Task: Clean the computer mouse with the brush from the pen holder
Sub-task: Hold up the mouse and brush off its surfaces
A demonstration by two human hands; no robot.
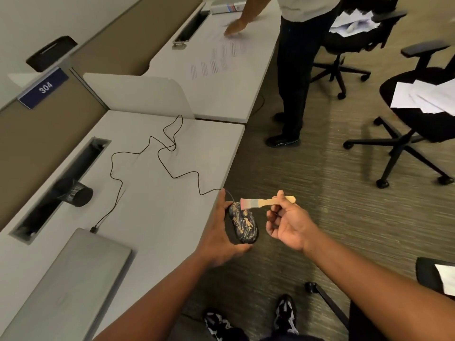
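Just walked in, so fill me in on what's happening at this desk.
A person is cleaning a dark patterned wired computer mouse. Their left hand holds it just off the white desk's edge, while the right hand pinches a small wooden-handled brush, its bristles at the mouse's front. The black mesh pen holder lies tipped on the desk, near a closed grey laptop.

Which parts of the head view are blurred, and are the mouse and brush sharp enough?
Head view: the pen holder and the bystander's hand smear with motion; straight desk edges bow from the wide lens; the mouse and brush read clearly.
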